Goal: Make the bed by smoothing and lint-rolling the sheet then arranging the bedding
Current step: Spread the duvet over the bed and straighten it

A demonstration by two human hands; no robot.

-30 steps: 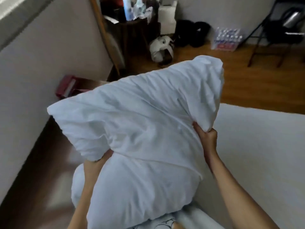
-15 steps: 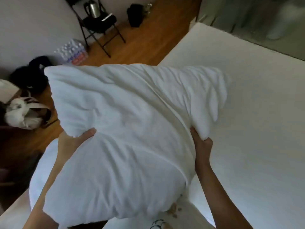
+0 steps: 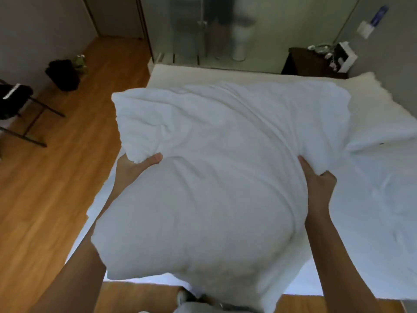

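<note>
Arranging step in hand. Pillow (image 3: 209, 177) held above sheet (image 3: 372, 199), gripped at its sides by left hand (image 3: 135, 168) and right hand (image 3: 320, 184). Next, likely: lower flat at bed's head, then release.

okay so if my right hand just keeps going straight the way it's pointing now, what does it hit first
Your right hand already grips the pillow, so that comes first. Beyond it, probably the rumpled white bedding on the bed, though depth is hard to judge.
</note>
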